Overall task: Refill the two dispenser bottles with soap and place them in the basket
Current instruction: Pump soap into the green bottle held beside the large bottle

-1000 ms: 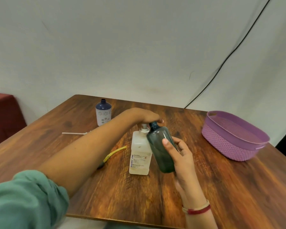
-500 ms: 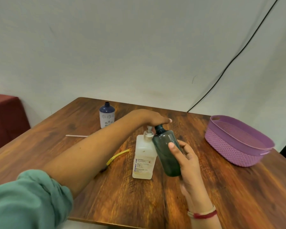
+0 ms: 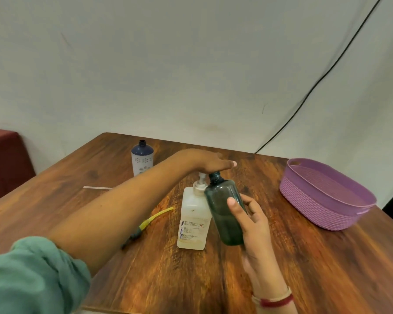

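Left hand [image 3: 205, 161], laid flat, presses the soap pump [image 3: 201, 178]; right hand [image 3: 255, 227] grips a tilted green bottle [image 3: 221, 205] just beside it.

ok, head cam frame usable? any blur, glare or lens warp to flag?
Head view: light is soft and even, shadows faint, no glare on the dark bottle held by the right hand. Head view: the pump bottle label reads sharp, while the near sleeve looks soft. Head view: the black cable bows, likely wide-angle warp.
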Demonstrator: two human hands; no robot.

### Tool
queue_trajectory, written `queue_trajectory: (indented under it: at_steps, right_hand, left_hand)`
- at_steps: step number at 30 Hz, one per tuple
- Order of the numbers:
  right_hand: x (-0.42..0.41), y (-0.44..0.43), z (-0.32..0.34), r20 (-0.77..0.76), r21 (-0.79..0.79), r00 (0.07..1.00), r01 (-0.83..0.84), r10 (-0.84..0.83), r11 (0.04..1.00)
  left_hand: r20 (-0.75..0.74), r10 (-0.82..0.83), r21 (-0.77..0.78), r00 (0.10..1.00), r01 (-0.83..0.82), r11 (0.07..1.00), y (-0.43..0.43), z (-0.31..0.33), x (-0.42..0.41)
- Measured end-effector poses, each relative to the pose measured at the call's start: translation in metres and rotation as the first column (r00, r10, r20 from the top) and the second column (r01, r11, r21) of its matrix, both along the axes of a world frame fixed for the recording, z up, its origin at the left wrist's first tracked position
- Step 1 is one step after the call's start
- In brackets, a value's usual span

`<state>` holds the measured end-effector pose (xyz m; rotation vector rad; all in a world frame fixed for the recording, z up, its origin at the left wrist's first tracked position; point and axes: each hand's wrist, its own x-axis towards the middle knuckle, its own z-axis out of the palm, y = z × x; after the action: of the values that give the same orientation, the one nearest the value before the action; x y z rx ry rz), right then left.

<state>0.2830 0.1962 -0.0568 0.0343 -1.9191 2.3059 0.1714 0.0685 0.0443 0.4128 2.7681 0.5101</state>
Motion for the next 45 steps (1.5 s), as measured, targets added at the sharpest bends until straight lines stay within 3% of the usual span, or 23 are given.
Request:
queue_trajectory:
  at_steps: [3, 11, 15, 23, 27, 34, 40, 45]
  right_hand:
    - [0.0, 0.001, -0.003, 0.022, -0.005, 1.0, -0.013, 0.013, 1.0]
    - [-0.001, 0.002, 0.001, -0.008, 0.009, 1.0, -0.012, 0.012, 1.0]
    - [0.0, 0.001, 0.0, 0.007, 0.022, 1.0, -0.02, 0.02, 1.0]
    - [0.002, -0.003, 0.004, 0.013, -0.013, 1.0, -0.008, 0.008, 1.0]
    - [0.003, -0.002, 0.002, 0.012, -0.018, 1.0, -0.008, 0.008, 1.0]
    - [0.002, -0.001, 0.005, 0.012, -0.017, 1.0, -0.001, 0.001, 1.0]
    - [0.004, 0.001, 0.002, 0.024, 0.02, 1.0, -0.005, 0.005, 1.0]
    - [0.006, 0.0, 0.006, 0.016, 0.027, 1.0, 0.021, -0.021, 0.999]
  left_hand:
    - [0.067, 0.012, 0.103, 0.998, -0.018, 0.995, -0.002, -0.013, 0.0]
    - [0.015, -0.043, 0.013, 0.999, 0.043, 0.999, -0.001, -0.003, -0.002]
    - [0.145, -0.012, 0.145, 0.989, -0.009, 0.989, -0.005, -0.015, -0.002]
    - [0.182, -0.088, -0.036, 0.979, 0.096, 0.995, 0.001, 0.006, -0.003]
    - [0.184, -0.085, 0.082, 0.979, 0.071, 0.994, -0.002, -0.011, -0.004]
    - [0.131, -0.065, -0.006, 0.989, 0.066, 0.998, 0.004, 0.004, -0.003]
    - [0.173, -0.017, 0.113, 0.985, -0.002, 0.994, -0.006, -0.018, 0.001]
    - [0.138, -0.019, -0.06, 0.99, 0.028, 0.998, 0.003, 0.007, 0.003]
